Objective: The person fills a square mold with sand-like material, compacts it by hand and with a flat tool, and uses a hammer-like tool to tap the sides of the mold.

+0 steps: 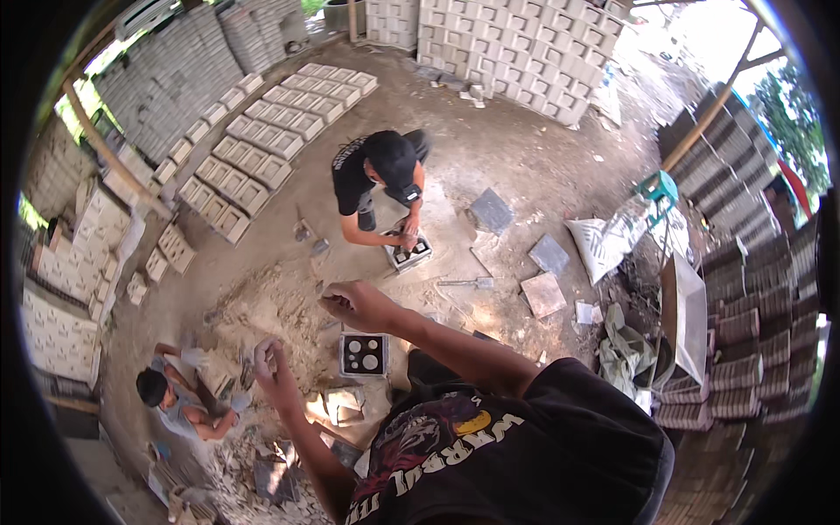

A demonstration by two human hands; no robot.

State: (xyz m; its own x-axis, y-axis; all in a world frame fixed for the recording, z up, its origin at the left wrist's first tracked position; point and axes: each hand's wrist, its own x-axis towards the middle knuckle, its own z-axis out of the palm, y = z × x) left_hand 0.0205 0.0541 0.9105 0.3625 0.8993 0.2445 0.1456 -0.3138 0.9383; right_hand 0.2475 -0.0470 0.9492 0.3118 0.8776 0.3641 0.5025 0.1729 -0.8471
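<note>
My right hand (360, 305) is raised over the sandy floor with its fingers curled in; whatever it may hold is hidden. To its left and nearer me, my left hand (273, 367) is also up, its fingers bent together and dusted pale. I cannot make out anything between them. Below and between the hands lies a square mould (364, 355), black on top with several round pale spots and a light rim. Neither hand touches it. A heap of loose pale sand (262, 308) spreads beneath and beyond my hands.
A co-worker in black (385, 171) bends over another mould (409, 254) ahead. Another person (179, 407) crouches at the left by the sand. Rows of cast blocks (262, 127) lie at the far left. Flat square plates (543, 295), a trowel (468, 283) and a white sack (604, 236) lie right.
</note>
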